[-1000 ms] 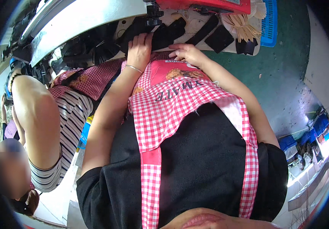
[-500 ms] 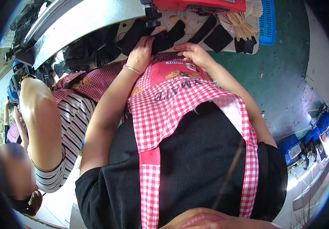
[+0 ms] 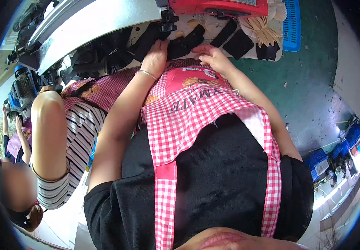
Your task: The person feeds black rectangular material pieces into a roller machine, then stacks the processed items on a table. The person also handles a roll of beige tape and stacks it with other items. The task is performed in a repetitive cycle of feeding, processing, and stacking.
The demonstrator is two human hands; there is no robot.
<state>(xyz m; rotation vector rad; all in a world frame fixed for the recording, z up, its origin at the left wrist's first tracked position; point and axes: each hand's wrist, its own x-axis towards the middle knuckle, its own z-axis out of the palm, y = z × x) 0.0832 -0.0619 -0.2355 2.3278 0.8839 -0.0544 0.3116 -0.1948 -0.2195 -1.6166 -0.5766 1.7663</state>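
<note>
At the near edge of the worktable, my left hand [image 3: 156, 57], with a bracelet on its wrist, is closed with its fingers together on a black fabric strip [image 3: 147, 41]. Its fingertips are partly hidden against the dark material. Just right of it lies another folded black strip [image 3: 185, 43], between my two hands. My right hand [image 3: 214, 58] is at the table edge by that strip's right end. Its fingers are loosely bent and apart, with nothing visible in them. Farther right are a narrow black strip [image 3: 224, 33] and a black square piece [image 3: 238, 44].
A red machine [image 3: 221, 7] with a black clamp knob [image 3: 168, 21] stands beyond my hands. Pale strips [image 3: 260, 31] fan out beside a blue plastic basket [image 3: 291, 27]. Black pieces [image 3: 90, 58] pile up under a white board [image 3: 96, 25]. A co-worker's arm [image 3: 48, 133] is close on my left.
The view has shifted slightly. My hands stay at almost the same places by the black strips. The co-worker's arm on my left has moved a little.
</note>
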